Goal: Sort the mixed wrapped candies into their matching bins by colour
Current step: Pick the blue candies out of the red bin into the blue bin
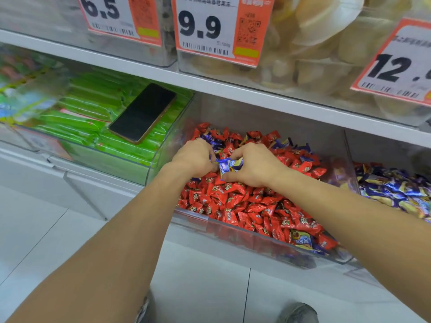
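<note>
Take the clear bin of red sweets [233,231] as the landmark, its front wall tipped out from the shelf. Left of it sits a bin of green packets [93,127] with a dark phone [143,112] lying flat on top. Above the shelf edge hang orange-and-white price cards [205,26].

Over the back middle of the red bin, the left hand [194,157] is curled down into the heap; its grip looks clenched round blue-wrapped sweets [225,166], though most of what it holds is hidden under the knuckles. Just beside it, touching the same little cluster, the right hand [253,165] has its grip pinched on those blue wrappers, thumb underneath and fingers over the top.

More blue ones lie scattered along the back of the red heap, and a few are pressed against the front wall near the right corner. Right of the red bin is the bin of blue and yellow sweets [394,192], presumably where they belong.

I'd judge these sweets very light and small, the foil slick and crinkly, so they will slide out of a loose handful. The twisted wrapper ends are the easy place to nip a single one; a gathered bunch wants a cupped, closed hand. They are hardly fragile, but digging will tumble the red ones about.
</note>
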The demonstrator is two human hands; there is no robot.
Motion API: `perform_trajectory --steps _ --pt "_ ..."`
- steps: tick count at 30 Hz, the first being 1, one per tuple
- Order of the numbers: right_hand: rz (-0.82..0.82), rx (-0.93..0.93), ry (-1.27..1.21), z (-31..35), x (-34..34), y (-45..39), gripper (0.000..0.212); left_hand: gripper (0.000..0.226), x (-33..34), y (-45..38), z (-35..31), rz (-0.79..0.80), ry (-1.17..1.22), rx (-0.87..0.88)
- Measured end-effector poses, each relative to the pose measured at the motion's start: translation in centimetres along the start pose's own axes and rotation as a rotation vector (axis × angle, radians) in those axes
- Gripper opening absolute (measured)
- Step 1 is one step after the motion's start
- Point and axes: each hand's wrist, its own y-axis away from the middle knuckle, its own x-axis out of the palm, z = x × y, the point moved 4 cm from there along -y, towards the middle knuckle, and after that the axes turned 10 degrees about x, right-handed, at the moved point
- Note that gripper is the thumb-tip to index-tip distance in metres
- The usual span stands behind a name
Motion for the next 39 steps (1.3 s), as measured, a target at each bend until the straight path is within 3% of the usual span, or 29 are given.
perform_trajectory --steps 4,8,12,18,22,25,32,36,39 --pt "-0.025 0.007 -0.110 -0.9 -0.2 -0.3 0.039 0.018 -1.1 1.3 -0.2 -0.022 0.164 0.008" --pt "0.000 0.049 -0.175 -1.4 -0.3 -0.2 0.044 0.020 -1.3 2.8 0.0 -0.012 0.309 0.016" --pt "0.032 0.121 -0.406 -2.0 -0.8 0.0 0.034 0.019 -1.0 3.5 0.1 -0.027 0.438 -0.039" --pt "0.148 0.248 -0.902 -3.0 -2.3 1.5 0.053 0.013 -1.8 4.1 -1.7 -0.054 0.594 0.050" --pt "0.273 0.238 -1.105 -3.4 -3.0 3.3 0.028 0.018 -1.4 4.5 -3.1 0.036 0.811 0.089" --pt "0.272 0.204 -1.084 -3.8 -3.4 4.8 0.013 0.027 -0.9 4.7 -4.5 0.053 0.929 0.087" --pt "0.055 0.176 -0.853 -6.5 -5.5 8.0 0.016 0.018 0.5 4.9 -7.8 0.005 0.848 0.155" --pt "0.042 0.186 -1.072 -8.7 -6.2 10.3 0.012 0.023 0.8 4.8 -9.1 -0.118 0.794 0.173" --pt "-0.017 0.229 -1.246 -11.6 -7.0 12.9 0.014 0.023 1.5 5.1 -11.8 -0.114 0.742 0.232"
